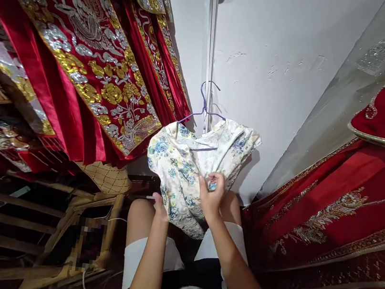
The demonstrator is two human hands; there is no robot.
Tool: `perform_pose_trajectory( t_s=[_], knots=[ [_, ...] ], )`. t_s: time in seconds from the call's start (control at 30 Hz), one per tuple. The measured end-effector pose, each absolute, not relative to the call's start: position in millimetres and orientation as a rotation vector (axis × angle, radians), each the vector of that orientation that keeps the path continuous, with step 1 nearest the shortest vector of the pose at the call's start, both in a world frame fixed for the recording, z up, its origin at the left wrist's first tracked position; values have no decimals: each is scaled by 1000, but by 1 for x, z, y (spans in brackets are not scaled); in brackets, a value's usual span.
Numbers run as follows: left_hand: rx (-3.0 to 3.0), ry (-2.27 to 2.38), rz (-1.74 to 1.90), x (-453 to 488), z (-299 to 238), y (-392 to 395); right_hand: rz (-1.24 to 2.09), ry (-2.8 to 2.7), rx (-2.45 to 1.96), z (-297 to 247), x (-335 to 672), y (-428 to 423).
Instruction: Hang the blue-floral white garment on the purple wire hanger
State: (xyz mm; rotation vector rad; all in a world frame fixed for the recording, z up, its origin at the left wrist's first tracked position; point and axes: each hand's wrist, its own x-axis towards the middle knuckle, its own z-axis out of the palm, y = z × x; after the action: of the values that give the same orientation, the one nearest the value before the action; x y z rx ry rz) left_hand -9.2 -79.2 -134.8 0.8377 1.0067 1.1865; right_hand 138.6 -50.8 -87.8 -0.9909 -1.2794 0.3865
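Note:
A white blouse with blue, yellow and green floral print (181, 172) hangs on a thin purple wire hanger (204, 110) and drapes over my lap, its V-shaped neckline towards the wall. My right hand (212, 198) pinches the cloth at the front, below the neckline, with thumb and fingers bent together. At the blouse's left edge is my left hand (161, 207), touching the side of the cloth. Its fingers are mostly hidden by the fabric, and a thin white thing (150, 197) that I cannot make out shows beside its tip.
Red garments with gold and silver embroidery (111, 79) hang at the left, and more red beaded garments (342, 210) at the right. A white wall (267, 78) stands ahead. A wooden slatted chair (18, 220), with a white cable by it, is at the lower left.

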Motion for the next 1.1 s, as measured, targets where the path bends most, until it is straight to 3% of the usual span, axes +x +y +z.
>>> perform_pose_trajectory(
  t_s=[0.13,0.47,0.83,0.93,1.1],
  knots=[
    [755,1050,1252,-8,-151,-91,775,-1275,-1160,-113,140,-62],
    [623,1036,1344,-14,-138,-97,1125,-1559,-1053,-119,154,-68],
    [729,1027,1251,-19,-147,-97,1119,-1392,-1134,-118,152,-71],
    [743,1140,1436,-17,-159,-89,1210,-1367,-1056,-113,163,-73],
    [836,1673,2123,7,-175,-81,1301,-1301,-1039,-106,171,-78]
  ],
)
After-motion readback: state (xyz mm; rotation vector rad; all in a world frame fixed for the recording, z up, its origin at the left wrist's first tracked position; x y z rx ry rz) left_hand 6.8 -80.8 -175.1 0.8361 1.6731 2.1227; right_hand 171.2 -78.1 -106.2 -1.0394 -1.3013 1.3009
